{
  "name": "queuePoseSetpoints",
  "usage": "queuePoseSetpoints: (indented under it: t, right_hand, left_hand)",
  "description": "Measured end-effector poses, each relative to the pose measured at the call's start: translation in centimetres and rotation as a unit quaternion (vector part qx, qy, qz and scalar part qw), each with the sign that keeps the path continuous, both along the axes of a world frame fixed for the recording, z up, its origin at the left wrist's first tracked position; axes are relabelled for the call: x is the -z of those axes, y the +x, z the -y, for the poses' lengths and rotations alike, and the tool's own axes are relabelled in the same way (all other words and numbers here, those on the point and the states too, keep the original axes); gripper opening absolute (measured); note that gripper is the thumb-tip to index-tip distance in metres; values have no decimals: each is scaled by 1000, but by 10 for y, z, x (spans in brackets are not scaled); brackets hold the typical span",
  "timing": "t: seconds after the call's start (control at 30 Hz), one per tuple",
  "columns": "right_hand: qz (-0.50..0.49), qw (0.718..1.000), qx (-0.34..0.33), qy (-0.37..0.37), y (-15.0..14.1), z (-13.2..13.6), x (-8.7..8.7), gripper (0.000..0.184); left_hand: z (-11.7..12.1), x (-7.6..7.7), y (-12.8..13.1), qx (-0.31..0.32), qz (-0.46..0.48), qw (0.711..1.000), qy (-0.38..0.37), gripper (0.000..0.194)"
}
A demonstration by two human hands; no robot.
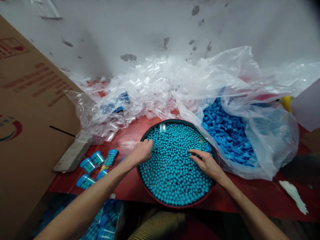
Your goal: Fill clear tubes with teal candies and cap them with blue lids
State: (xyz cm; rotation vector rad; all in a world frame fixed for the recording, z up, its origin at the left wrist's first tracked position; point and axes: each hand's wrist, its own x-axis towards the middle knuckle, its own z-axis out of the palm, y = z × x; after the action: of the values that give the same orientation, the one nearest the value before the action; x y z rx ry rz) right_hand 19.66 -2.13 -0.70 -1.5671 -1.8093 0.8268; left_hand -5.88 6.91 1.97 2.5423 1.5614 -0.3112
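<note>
While both bare hands work at the surface of the turquoise beads (175, 173), those beads lie loose in a round, dark-walled basin (183, 122) with a reddish outer edge. The step in hand is judged to be fine finger work among the beads. The left hand (144, 150) is at the basin's left side, fingers curled inward; whether it has hold of anything cannot be told. The right hand (206, 164) is over the right half, thumb and forefinger slightly parted, with nothing visible between them. Any pickup would call for a light, narrow pinch, since the beads appear smooth, hard and ready to roll. Noted also on the beads: a small transparent piece (162, 127) near the far rim, and a glossy blue piece (208, 148) beside the right rim. Left of the basin, short transparent containers with blue caps (87, 165) hold similar beads; beyond them are a worn, grey oblong block (72, 155) and a stiff brown carton (37, 100). Behind the basin, glossy transparent pieces (155, 86) form a loose, angular heap. To its right, a thin, crumpled plastic bag (277, 130) opens on moulded blue pieces (226, 130); farther right lies a limp white item (293, 196), identity uncertain. Beneath the basin runs a red tabletop (125, 131), its surface scuffed and slightly shiny.
</note>
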Motion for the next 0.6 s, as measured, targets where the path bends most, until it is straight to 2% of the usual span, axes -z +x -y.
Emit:
queuePoseSetpoints:
  t: [0.1,0.17,0.27,0.33,0.43,0.5,0.6]
  right_hand:
    - [-2,1000,2,16,5,1,0,27]
    - [11,1000,9,28,11,1,-1,27]
    - [82,996,20,31,17,-2,-1,28]
    - [157,987,26,4,17,-6,1,29]
    - [217,974,35,-55,10,-16,6,27]
    - [200,976,37,-75,6,-24,8,27]
    - [160,983,35,-82,6,-31,9,30]
  left_hand:
    - [12,1,-3,43,-17,999,-13,29]
    - [18,5,5,70,-14,997,-18,30]
    - [23,13,30,109,9,994,-30,28]
    - [26,19,53,128,35,991,-36,27]
    - [27,27,87,112,146,979,-93,23]
    - [25,32,107,89,215,961,-146,21]
    - [19,40,124,47,269,942,-195,32]
